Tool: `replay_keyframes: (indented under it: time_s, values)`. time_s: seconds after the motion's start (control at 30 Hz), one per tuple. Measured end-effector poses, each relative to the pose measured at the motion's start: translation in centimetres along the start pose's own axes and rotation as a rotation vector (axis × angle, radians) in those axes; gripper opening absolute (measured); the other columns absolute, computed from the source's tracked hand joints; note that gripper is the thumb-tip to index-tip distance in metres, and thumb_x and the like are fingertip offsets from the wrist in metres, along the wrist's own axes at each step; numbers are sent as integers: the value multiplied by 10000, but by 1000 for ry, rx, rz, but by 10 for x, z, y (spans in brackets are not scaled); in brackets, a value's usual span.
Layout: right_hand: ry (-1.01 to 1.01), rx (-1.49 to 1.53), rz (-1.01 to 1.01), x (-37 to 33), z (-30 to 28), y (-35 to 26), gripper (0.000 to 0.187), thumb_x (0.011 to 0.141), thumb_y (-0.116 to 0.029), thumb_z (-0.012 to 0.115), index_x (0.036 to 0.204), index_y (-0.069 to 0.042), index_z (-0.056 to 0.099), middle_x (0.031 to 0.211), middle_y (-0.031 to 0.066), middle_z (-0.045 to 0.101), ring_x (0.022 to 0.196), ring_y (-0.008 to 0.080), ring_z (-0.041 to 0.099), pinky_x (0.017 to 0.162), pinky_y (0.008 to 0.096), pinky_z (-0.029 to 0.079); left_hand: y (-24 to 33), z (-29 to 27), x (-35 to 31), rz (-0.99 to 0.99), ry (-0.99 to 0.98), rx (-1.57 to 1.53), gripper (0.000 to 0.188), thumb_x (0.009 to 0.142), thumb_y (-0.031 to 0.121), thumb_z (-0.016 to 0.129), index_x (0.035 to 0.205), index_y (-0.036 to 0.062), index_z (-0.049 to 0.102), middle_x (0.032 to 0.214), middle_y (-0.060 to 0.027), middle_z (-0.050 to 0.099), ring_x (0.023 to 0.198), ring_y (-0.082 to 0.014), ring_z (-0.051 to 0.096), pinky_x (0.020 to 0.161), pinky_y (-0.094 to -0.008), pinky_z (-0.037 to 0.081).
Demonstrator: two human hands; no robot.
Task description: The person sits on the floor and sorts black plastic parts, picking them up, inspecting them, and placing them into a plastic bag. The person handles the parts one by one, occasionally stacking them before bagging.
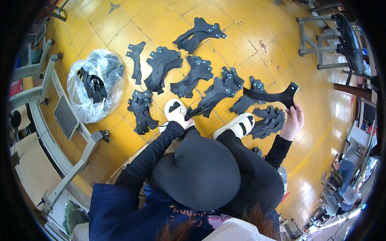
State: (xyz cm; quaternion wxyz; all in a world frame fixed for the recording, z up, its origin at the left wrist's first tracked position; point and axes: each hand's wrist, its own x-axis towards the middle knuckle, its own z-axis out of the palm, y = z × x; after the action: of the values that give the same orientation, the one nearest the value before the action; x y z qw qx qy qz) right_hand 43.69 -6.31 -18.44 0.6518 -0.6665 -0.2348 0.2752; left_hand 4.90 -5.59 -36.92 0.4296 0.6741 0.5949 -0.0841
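In my right hand (pixel 293 122), raised to the right, I pinch one end of a black Y-shaped fabric piece (pixel 272 96), which stretches out leftward over other pieces. A small pale tag shows at its upper tip. My left hand (pixel 181 119), beside my left slipper, is closed on some black fabric pieces (pixel 198 111) that point away to the right. Just beyond them lies an overlapping pile of black fabric pieces (pixel 217 90). Under and near my right hand sits another such pile (pixel 268 122).
More piles of black pieces (pixel 161 68) are spread on the yellow tiled floor (pixel 257 44). A clear plastic bag (pixel 114 72) with black pieces inside stands at the left, near a metal machine frame (pixel 68 108). My pale slippers (pixel 237 125) rest among the piles. A stool (pixel 350 42) is at far right.
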Motion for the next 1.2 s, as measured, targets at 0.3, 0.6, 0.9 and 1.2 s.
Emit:
replay_keyframes:
  time_s: [0.3,0.6,0.9,1.2]
  values:
    - [227,-52,-188,6,-21,-1,154,855,22,566,1007,22,591,897,77,634,796,141,601,763,257,482,-13,8,-7,275,298,-154,226,749,219,671,957,136,643,790,-96,661,764,-272,657,690,-338,512]
    - [153,-267,-156,5,-57,0,212,842,32,579,1053,46,600,962,94,641,745,138,607,733,249,486,-9,11,-4,317,375,-171,157,725,148,649,879,117,650,756,-101,639,714,-285,633,663,-354,497]
    - [436,-384,-257,5,-105,-24,278,872,-13,575,1144,47,580,961,111,650,799,149,634,739,255,509,-28,22,4,334,331,-144,335,681,178,664,1014,151,634,804,-137,660,769,-309,649,712,-367,508]
    - [349,64,-151,-10,-137,-34,348,879,-7,569,1223,9,518,886,56,637,788,147,644,729,254,521,-20,19,4,342,384,-196,228,719,219,666,934,144,648,774,-122,651,752,-304,641,687,-366,502]
